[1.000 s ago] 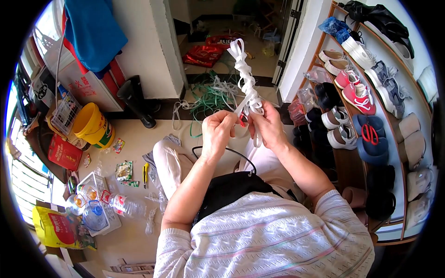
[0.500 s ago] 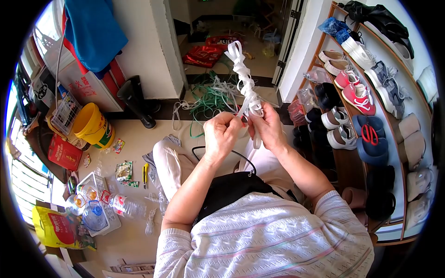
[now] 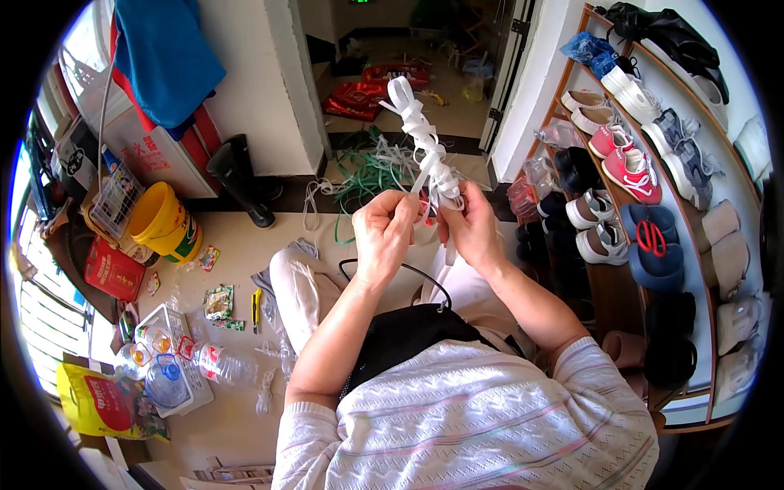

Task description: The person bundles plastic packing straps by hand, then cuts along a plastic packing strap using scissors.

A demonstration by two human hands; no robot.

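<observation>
A twisted, woven length of white plastic strap (image 3: 426, 147) rises above my hands, tilted to the upper left, with a loop at its top. My right hand (image 3: 474, 233) grips its lower end, thumb and fingers closed round the folded strap. A loose strip hangs below that grip. My left hand (image 3: 382, 233) is closed just to the left, pinching a strip of the same strap that runs up to the woven piece. Something small and red shows between the hands; I cannot make out what it is. Beyond them, green and white straps (image 3: 367, 167) lie tangled on the floor.
On the left stand a yellow bucket (image 3: 167, 220), a red box (image 3: 114, 269) and a white basket (image 3: 194, 390) of plastic bottles. A yellow utility knife (image 3: 256, 309) lies on the floor. To the right is a shoe rack (image 3: 608, 286); black boots (image 3: 241, 180) stand by the wall.
The woven strap has tilted further left, its top slightly lower. My left hand has shifted a little to the left and up, while my right hand stays nearly in place.
</observation>
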